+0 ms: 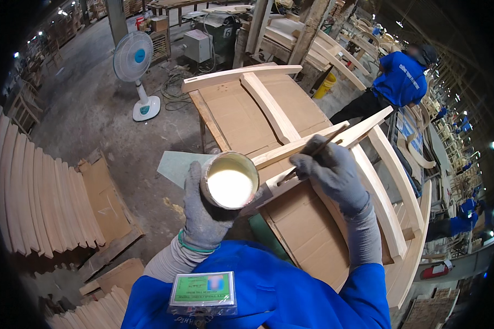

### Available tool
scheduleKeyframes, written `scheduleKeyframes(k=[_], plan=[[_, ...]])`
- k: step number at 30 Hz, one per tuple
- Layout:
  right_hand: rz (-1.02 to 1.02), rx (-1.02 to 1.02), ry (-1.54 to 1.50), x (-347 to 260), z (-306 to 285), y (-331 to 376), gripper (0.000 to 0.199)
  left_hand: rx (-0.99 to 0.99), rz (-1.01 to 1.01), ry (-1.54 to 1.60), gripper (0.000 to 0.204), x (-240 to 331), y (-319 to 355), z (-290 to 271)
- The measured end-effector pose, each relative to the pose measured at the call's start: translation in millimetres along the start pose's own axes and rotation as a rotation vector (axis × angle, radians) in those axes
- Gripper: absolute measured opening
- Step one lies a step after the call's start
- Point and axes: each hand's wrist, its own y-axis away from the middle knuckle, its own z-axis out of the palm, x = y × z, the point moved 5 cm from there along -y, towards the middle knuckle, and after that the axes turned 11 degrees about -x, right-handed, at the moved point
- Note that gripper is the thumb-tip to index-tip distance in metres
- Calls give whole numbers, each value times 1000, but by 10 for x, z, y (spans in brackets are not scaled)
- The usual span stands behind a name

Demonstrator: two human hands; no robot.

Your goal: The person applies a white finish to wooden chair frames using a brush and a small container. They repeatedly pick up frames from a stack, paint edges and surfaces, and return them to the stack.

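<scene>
My gloved left hand (198, 216) is wrapped round an open round can (230, 160) of white, milky liquid, held upright in front of my chest. In my gloved right hand (337, 172) is a thin dark stick (333, 136), gripped at a slant; its lower end is near a pale wooden rail (362, 127). Whether that end touches the wood, or has bristles, I cannot tell. Beside it runs another rail (299, 148). Curved wooden slats (376, 205) join the rail under my right forearm. A separate curved slat (269, 107) lies farther off on the cardboard-covered table (233, 118).
Stacked curved wooden parts (44, 192) stand at the left. A standing fan (134, 60) is beyond the table on the concrete floor, near loose cable (173, 90). A co-worker in a blue shirt (398, 79) stands at the right, near a yellow bucket (325, 86).
</scene>
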Motion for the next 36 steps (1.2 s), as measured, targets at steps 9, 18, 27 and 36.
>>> scheduleKeyframes(k=[9,18,27,36], plan=[[53,-8,-70,-137,-14,-9,17,96,-108,409,53,-113,-12,-106],[80,-7,-131,-92,-112,-24,19,148,-105,388,53,-122,-9,-115],[79,36,-321,70,-346,97,17,68,-113,378,54,-30,81,83],[-93,292,-544,133,-593,756,18,-87,-670,357,72,-799,183,238]])
